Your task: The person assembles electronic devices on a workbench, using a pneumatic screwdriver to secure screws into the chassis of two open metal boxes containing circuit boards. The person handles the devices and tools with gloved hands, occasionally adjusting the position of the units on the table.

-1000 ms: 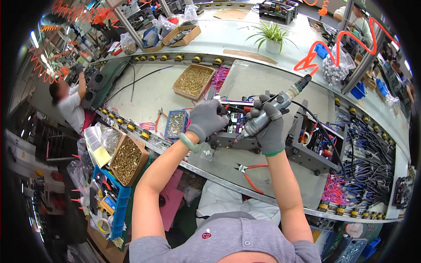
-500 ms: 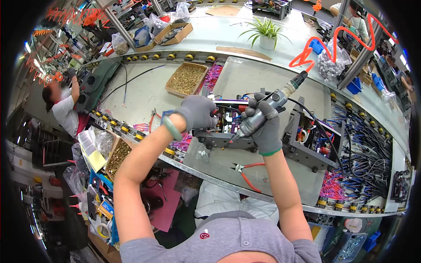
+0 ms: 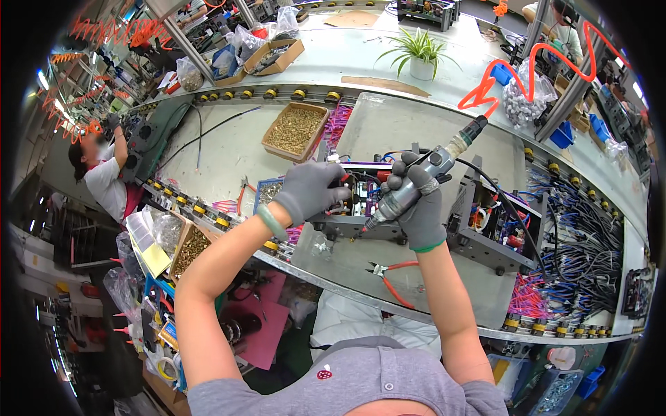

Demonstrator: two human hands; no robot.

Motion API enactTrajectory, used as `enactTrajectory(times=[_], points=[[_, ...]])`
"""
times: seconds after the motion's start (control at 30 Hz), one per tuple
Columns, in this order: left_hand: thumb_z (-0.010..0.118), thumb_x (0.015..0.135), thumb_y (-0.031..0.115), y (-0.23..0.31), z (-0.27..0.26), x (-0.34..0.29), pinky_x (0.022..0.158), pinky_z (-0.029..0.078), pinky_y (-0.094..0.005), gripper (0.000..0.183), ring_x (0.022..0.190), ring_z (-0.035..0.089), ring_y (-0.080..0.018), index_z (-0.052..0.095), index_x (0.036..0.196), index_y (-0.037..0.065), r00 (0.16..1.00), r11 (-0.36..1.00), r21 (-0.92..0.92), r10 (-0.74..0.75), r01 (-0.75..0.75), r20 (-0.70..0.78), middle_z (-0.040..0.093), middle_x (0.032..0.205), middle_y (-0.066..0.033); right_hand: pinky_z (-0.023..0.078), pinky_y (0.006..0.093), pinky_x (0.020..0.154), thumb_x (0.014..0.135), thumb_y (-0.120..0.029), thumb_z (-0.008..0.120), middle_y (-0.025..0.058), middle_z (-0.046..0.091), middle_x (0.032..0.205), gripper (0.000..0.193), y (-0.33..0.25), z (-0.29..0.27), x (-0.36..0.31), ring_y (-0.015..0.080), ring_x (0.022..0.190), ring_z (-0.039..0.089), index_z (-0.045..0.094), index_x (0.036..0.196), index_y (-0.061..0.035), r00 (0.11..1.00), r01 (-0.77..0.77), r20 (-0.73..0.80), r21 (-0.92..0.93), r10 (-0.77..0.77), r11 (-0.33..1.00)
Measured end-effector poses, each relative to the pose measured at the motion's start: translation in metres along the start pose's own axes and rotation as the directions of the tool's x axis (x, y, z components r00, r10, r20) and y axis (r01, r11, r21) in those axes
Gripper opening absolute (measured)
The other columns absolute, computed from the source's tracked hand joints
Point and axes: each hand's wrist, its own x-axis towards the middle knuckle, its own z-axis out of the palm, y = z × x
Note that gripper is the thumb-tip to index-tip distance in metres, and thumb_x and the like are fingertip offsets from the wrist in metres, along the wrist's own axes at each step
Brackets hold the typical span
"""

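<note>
My right hand (image 3: 422,201), in a grey glove, is wrapped round an air screwdriver (image 3: 438,162). Its bit slants down to the left, above the front edge of an open electronic unit (image 3: 364,194) with a dark metal base. My left hand (image 3: 311,193), also gloved, reaches over that unit's left end. Its fingers are bent and close together beside a small red part; whatever they pinch is hidden. A second open unit (image 3: 496,222) stands to the right of my right hand. Cutting pliers with red handles (image 3: 394,283) lie in front of the first unit.
A brown box of small brass-coloured parts (image 3: 295,130) sits behind my left hand. Bundled black cables (image 3: 579,243) fill the right side. An orange coiled hose (image 3: 531,76) runs from the screwdriver. Other pliers (image 3: 241,194) lie left. A co-worker (image 3: 107,173) works far left.
My left hand has dropped slightly toward me at the unit's left end. My right hand keeps its grip on the screwdriver, which has shifted only slightly.
</note>
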Motion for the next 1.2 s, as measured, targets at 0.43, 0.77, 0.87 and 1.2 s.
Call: enactTrajectory(times=[0.43,0.77,0.87,1.2], points=[[0.057,0.087,0.029,0.009,-0.018,0.039,0.066,0.052,-0.0447,0.022,0.075,0.066,-0.0343,0.069,0.085,0.010,0.885,0.893,0.363,0.076,-0.265,0.459,0.066,0.075,-0.0136,0.053,0.0353,0.076,0.084,-0.014,0.063,0.0038,0.055,0.094,0.030,0.000,0.001,-0.001,0.0138,0.077,0.060,0.052,0.112,-0.0109,0.999,-0.006,0.035,-0.036,0.007,0.999],[0.057,0.088,0.029,-0.011,-0.006,0.048,0.081,0.050,-0.0434,0.024,0.089,0.065,-0.0326,0.070,0.101,0.014,0.876,0.985,0.035,0.135,-0.170,0.463,0.068,0.089,-0.0140,0.054,0.0362,0.073,0.079,-0.017,0.069,0.0048,0.055,0.091,0.039,-0.002,0.008,-0.012,0.0154,0.074,0.059,0.054,0.114,-0.0098,0.988,0.129,0.095,-0.076,-0.122,0.989],[0.059,0.088,0.027,-0.017,-0.003,0.048,0.082,0.050,-0.0415,0.023,0.089,0.065,-0.0322,0.071,0.103,0.015,0.884,0.984,0.024,0.146,-0.174,0.443,0.068,0.090,-0.0136,0.054,0.0370,0.072,0.076,-0.018,0.072,0.0049,0.055,0.091,0.042,-0.009,0.022,-0.017,0.0163,0.074,0.058,0.055,0.114,-0.0088,0.949,0.285,0.165,-0.088,-0.268,0.955],[0.059,0.087,0.030,-0.014,-0.007,0.052,0.085,0.051,-0.0404,0.025,0.091,0.066,-0.0313,0.072,0.101,0.013,0.882,0.985,-0.006,0.156,-0.171,0.445,0.069,0.095,-0.0126,0.050,0.0282,0.059,0.076,0.002,0.065,0.0065,0.056,0.086,0.037,0.000,0.043,0.040,0.0160,0.070,0.061,0.053,0.110,-0.0030,0.888,0.450,0.128,-0.444,-0.442,0.775]])
